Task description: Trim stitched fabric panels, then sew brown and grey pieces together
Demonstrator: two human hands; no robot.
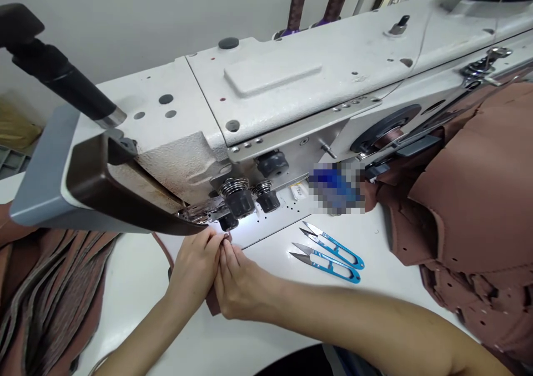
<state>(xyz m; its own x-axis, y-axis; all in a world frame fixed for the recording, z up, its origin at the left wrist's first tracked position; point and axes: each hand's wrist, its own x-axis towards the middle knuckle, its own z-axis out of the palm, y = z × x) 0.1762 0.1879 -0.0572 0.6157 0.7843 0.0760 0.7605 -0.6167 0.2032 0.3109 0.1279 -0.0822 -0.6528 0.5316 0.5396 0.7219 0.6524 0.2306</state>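
My left hand (195,262) and my right hand (239,281) meet side by side just under the head of a white sewing machine (283,81). Both have their fingers closed on a piece of brown leather (213,302), whose lower end shows between and below them. The fingertips come together close to the lit sewing area, below the black tension knobs (238,201). The needle and presser foot are hidden from me. To the right of my right hand lie two blue-handled thread snips (333,262), blades pointing left.
Brown leather pieces (470,198) are piled on the right of the white table (266,337), and more leather strips (54,287) lie in a stack on the left. A dark curved lever (112,192) juts from the machine's left end. A pixelated patch covers something beside the bed.
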